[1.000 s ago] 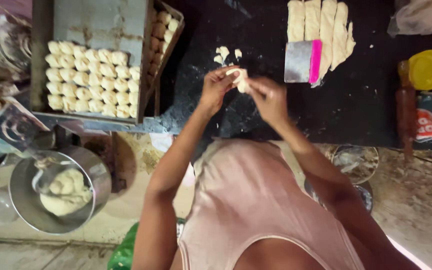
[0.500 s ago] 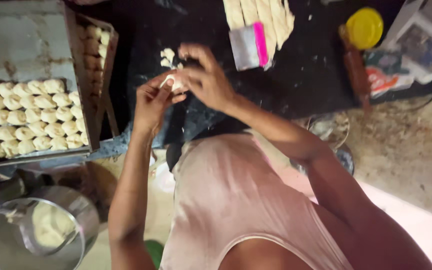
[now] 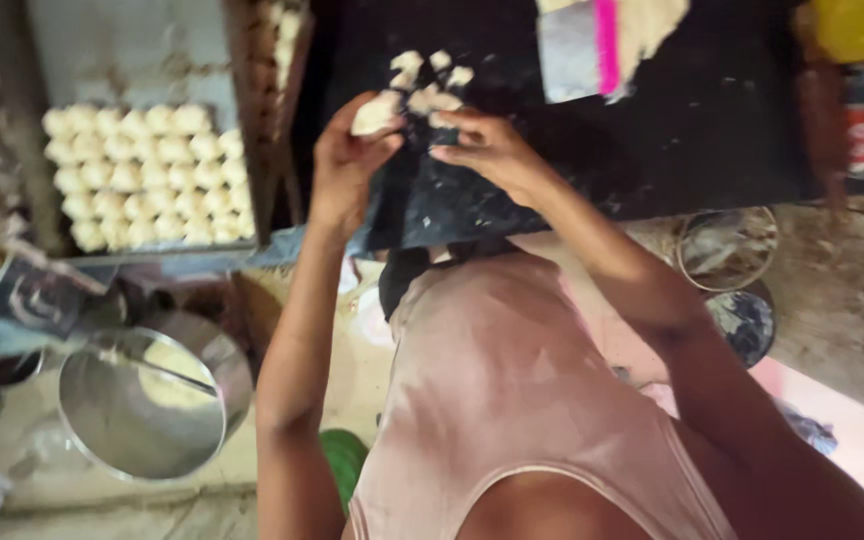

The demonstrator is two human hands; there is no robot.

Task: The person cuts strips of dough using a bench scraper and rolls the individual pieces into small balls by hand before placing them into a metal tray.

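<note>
Pinched between the thumb and fingers of the left hand (image 3: 344, 165) is a small pale lump of dough (image 3: 376, 112); that grip is closed on it, the lump standing out at the fingertips. Just right of it the right hand (image 3: 492, 150) has its fingers drawn together with their tips on a second pale dough piece (image 3: 430, 102), though whether they clamp it or only touch it cannot be told.

Well left of the grip sits a grey metal tray (image 3: 122, 50) filled with neat rows of small pale dough balls (image 3: 142, 175). Below that, far from the hands, stands a round steel bowl (image 3: 152, 400) with pale dough in it. Both hands work over a black tabletop (image 3: 712, 130) dusted with flour. Just above the grip lie a few loose dough scraps (image 3: 432, 65). Up and to the right of the right hand lies a metal scraper with a pink handle (image 3: 582, 45) against a pale sheet of rolled dough (image 3: 657, 25), and farther right a yellow round lid (image 3: 857, 25). Under the tabletop edge, right of the arms, a round glass-like bowl (image 3: 727, 245) rests on the rough floor.

Half a second earlier the two hands were joined on one lump; now they are apart, each with its own piece.
</note>
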